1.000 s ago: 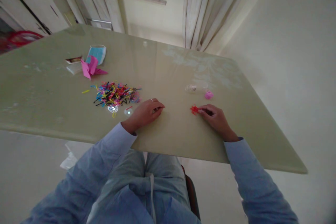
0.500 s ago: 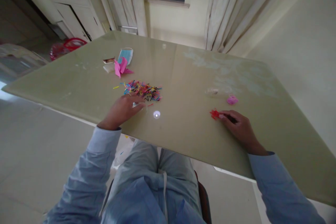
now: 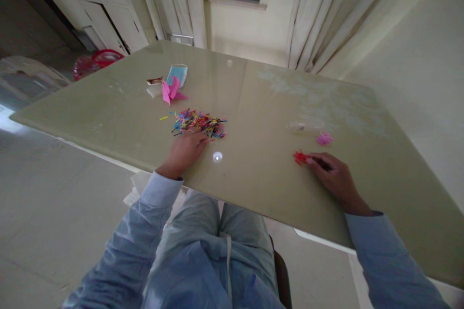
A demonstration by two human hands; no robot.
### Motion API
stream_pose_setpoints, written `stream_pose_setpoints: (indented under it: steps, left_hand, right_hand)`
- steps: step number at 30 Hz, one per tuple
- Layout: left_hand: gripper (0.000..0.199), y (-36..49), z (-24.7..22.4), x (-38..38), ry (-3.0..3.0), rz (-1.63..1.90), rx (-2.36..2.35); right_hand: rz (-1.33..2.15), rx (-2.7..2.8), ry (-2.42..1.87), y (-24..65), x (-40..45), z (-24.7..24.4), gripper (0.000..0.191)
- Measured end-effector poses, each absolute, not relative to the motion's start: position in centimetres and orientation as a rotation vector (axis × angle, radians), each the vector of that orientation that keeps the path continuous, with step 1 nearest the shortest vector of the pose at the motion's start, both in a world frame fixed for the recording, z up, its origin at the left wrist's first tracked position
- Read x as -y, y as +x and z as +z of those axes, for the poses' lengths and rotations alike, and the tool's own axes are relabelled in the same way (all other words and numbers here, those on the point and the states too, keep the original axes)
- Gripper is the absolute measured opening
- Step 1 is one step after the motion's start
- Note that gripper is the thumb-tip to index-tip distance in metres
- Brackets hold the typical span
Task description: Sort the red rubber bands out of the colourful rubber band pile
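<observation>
A loose pile of small multicoloured rubber bands [image 3: 199, 121] lies left of the table's middle. My left hand [image 3: 186, 150] is at its near edge, fingertips closed together around a thin red rubber band [image 3: 212, 139]; part of that grip is hidden. To the right, my right hand [image 3: 331, 172] rests on the table with thumb and forefinger pinched at a small heap of red rubber bands [image 3: 299, 157]. Just beyond it sits a small pink bunch of bands [image 3: 325, 138], beside a clear plastic bottle or wrapper [image 3: 301, 127].
Behind the pile are a pink folded paper [image 3: 173, 91], a blue face mask [image 3: 178, 75] and a small brown-and-white packet [image 3: 154, 80]. A bright light spot reflects off the glossy tabletop [image 3: 250, 164]. The table's near edge runs just above my lap.
My left hand has shifted right and its fingertips have come onto the red band by the pile. My right hand stays at the red heap. The view has shifted slightly.
</observation>
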State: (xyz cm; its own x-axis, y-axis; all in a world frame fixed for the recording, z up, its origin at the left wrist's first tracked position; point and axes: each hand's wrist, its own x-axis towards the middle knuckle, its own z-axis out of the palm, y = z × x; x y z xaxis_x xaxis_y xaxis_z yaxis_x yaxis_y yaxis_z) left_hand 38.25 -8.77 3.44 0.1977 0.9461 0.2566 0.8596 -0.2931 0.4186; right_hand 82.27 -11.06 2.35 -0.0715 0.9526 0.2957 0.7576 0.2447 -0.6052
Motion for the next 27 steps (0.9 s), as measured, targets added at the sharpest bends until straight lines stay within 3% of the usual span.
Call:
stream_pose_setpoints:
  steps: [5, 16, 20, 24, 27]
  left_hand:
    - [0.027, 40.3, 4.7, 9.5, 1.896, 1.248, -1.433]
    - [0.036, 47.9, 8.9, 12.8, 1.174, 1.206, -0.848]
    - [0.036, 49.8, 8.3, 11.8, 1.357, 1.153, -0.918]
    - [0.022, 53.7, 6.2, 9.4, 1.883, 1.08, -1.046]
    - [0.023, 57.2, 4.8, 7.7, 2.234, 0.835, -1.05]
  right_hand:
    - [0.398, 1.845, -1.558, 82.3, 11.0, 2.3, 0.034]
    - [0.397, 1.851, -1.527, 82.3, 11.1, 2.0, 0.032]
    - [0.42, 1.835, -1.521, 82.3, 11.0, 1.9, 0.031]
    - [0.477, 1.77, -1.514, 82.3, 11.0, 2.0, 0.032]
    - [0.522, 1.696, -1.515, 82.4, 11.0, 2.2, 0.035]
